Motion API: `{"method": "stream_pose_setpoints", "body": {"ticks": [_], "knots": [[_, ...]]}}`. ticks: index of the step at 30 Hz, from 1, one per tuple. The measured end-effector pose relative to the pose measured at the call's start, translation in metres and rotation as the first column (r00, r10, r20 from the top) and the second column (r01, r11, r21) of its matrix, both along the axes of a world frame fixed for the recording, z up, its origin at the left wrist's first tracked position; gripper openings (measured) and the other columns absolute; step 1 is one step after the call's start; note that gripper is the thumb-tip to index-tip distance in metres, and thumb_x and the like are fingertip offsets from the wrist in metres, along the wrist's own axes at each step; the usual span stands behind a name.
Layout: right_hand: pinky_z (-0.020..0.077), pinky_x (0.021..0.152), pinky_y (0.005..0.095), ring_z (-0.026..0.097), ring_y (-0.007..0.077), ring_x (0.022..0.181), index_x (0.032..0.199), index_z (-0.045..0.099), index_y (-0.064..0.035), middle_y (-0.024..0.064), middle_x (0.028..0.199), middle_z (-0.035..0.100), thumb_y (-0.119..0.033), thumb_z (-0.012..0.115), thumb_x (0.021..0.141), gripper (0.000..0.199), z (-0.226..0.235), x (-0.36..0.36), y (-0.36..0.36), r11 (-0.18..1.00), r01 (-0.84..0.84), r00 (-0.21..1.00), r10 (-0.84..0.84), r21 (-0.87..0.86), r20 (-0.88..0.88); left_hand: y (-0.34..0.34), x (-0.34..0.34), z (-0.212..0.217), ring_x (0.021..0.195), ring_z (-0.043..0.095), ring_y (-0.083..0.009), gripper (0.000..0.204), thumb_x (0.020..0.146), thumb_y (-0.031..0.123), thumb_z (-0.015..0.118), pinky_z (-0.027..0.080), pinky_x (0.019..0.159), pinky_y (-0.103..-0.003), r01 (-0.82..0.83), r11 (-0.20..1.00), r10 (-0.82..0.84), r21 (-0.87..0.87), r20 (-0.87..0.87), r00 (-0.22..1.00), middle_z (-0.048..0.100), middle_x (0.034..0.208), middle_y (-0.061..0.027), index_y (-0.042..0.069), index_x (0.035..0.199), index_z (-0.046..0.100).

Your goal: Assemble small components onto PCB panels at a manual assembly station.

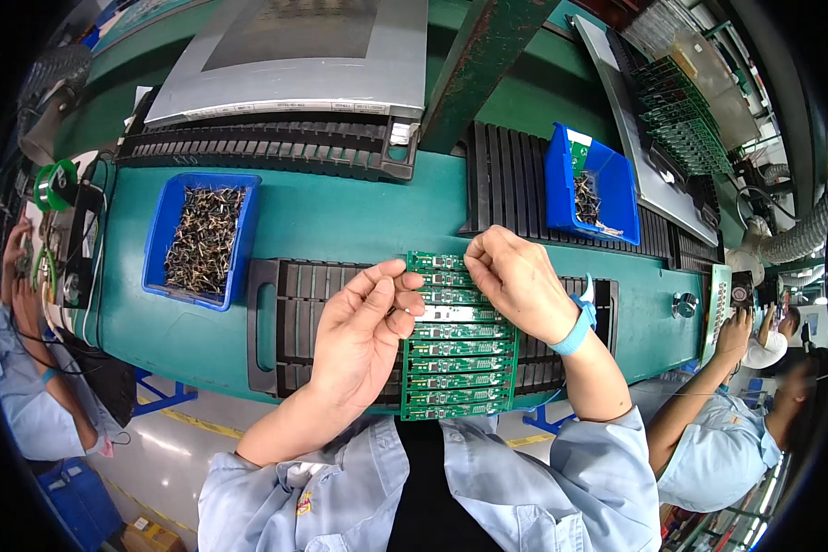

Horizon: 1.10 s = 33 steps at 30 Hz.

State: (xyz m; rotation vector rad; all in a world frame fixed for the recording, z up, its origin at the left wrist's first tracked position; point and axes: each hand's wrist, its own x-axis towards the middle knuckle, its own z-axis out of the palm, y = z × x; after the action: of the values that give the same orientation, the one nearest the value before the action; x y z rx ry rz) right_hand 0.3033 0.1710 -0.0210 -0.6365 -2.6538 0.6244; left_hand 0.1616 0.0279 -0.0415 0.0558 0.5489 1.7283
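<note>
A green circuit board panel (pixel 460 368), made up of several narrow strips, lies in front of me on a black slotted rack (pixel 299 322). One strip near its far end looks paler than the others. My left hand (pixel 363 317) is at the panel's left edge, thumb and fingers curled together; whatever they hold is too small to make out. Over the panel's far right corner, my right hand (pixel 522 281) pinches with fingertips pointing down. Its fingers hide what is between them. A blue band (pixel 575 333) circles my right wrist.
A blue bin (pixel 151 248) of small leaded parts stands at left. Another blue bin (pixel 607 228) with parts and a green board piece sits at right on black racking (pixel 515 179). A metal post (pixel 478 69) rises behind. People work on both sides.
</note>
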Motion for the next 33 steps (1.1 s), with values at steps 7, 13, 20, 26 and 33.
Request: {"method": "stream_pose_setpoints", "body": {"ticks": [7,13,20,26,33], "knots": [[0.0371,0.047,0.0284,0.043,0.0166,0.049,0.077,0.052,-0.0015,0.0052,0.067,0.050,0.003,0.059,0.075,0.008,0.0009,-0.0001,0.0010,0.999,0.006,1.000,-0.007,-0.048,-0.011,0.0011,0.0020,0.0012,0.084,0.056,-0.0154,0.022,0.093,0.008,0.048,0.047,0.072,-0.023,-0.034,0.999,0.034,-0.018,0.044,0.998,0.055,0.100,-0.0135,-0.004,0.111,0.049],[0.0393,0.048,0.0310,0.046,0.0209,0.051,0.077,0.051,-0.0003,0.0078,0.069,0.052,0.002,0.058,0.075,0.007,0.0031,0.0007,0.0019,0.998,-0.009,1.000,0.009,-0.066,-0.001,0.0038,0.0058,0.0056,0.081,0.057,-0.0161,0.023,0.093,0.011,0.048,0.048,0.072,-0.023,-0.066,0.995,0.065,-0.075,-0.006,0.998,0.057,0.099,-0.0137,-0.004,0.110,0.051],[0.0418,0.050,0.0339,0.050,0.0254,0.053,0.077,0.049,0.0007,0.0104,0.072,0.055,0.000,0.058,0.075,0.008,0.0041,0.0015,0.0024,0.997,-0.026,0.999,0.029,-0.068,0.040,0.0007,0.0020,-0.0009,0.079,0.058,-0.0170,0.024,0.094,0.012,0.048,0.050,0.073,-0.024,-0.003,1.000,0.003,-0.003,-0.043,0.999,0.058,0.096,-0.0138,-0.004,0.112,0.051],[0.0418,0.050,0.0339,0.050,0.0255,0.053,0.078,0.050,0.0007,0.0104,0.072,0.054,0.000,0.058,0.075,0.009,0.0057,0.0014,0.0024,0.996,-0.035,0.998,0.039,-0.077,0.047,0.0011,0.0012,-0.0011,0.077,0.059,-0.0163,0.022,0.094,0.013,0.047,0.050,0.070,-0.022,0.027,0.999,-0.025,0.044,-0.052,0.998,0.059,0.095,-0.0148,-0.003,0.110,0.050],[0.0384,0.048,0.0280,0.045,0.0168,0.050,0.076,0.052,-0.0005,0.0062,0.068,0.051,0.004,0.058,0.074,0.008,0.0026,0.0012,0.0013,0.998,-0.039,0.999,0.039,-0.048,-0.002,0.0010,0.0031,0.0045,0.077,0.061,-0.0168,0.019,0.095,0.016,0.046,0.051,0.065,-0.020,0.022,1.000,-0.023,-0.012,-0.121,0.992,0.059,0.097,-0.0170,0.000,0.103,0.049]]}}
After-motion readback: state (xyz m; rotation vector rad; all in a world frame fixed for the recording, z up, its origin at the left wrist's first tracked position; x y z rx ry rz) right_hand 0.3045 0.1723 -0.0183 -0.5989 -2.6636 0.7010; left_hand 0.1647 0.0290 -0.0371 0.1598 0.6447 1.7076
